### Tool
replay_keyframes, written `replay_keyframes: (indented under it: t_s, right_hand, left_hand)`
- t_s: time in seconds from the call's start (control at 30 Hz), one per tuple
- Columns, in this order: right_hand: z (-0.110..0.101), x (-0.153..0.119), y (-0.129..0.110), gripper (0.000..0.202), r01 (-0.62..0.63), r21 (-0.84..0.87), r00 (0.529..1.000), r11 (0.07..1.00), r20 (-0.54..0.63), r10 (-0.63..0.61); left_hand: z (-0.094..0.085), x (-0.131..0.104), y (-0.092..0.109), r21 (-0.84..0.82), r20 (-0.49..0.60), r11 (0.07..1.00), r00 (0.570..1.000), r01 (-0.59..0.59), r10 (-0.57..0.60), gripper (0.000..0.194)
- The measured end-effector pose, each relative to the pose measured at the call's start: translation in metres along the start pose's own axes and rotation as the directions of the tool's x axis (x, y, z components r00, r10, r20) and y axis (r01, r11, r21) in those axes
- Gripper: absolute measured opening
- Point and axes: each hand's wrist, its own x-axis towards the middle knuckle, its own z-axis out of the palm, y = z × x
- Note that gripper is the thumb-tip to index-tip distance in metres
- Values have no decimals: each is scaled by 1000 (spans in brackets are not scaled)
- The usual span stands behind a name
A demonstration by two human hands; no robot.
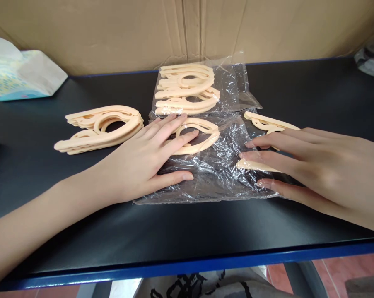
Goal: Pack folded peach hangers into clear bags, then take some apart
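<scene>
My left hand [143, 159] lies flat, fingers spread, across a cream folding plastic hanger [205, 145] on a clear plastic bag [202, 182]. Whether that hanger is inside the bag or on top of it I cannot tell. To the right, my right hand [320, 165] hovers over or rests on another cream folding hanger [267, 121], its fingers stretched out and apart near the bag's right end. The palm hides much of this hanger. Further back, a clear bag [233, 82] holds several hangers [187, 89]. A loose stack of hangers [112, 124] sits left of my left hand.
The black tabletop [187, 231] has a blue front edge [187, 268]. A tissue pack [28, 74] stands at the back left, and a clear container [373, 58] at the back right. Brown cardboard [127, 33] rises behind the table.
</scene>
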Motion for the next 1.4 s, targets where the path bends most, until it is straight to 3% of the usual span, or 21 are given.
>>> replay_keyframes:
  t_s: [0.97,1.4]
  right_hand:
    - [0,1,1,38,-13,48,1000,999,17,12]
    - [-1,3,0,39,10,17,1000,1000,-15,-10]
  left_hand:
    - [-1,0,1,33,10,999,1000,7,-8,80]
    - [5,-2,-1,22,-39,1000,999,-1,2,76]
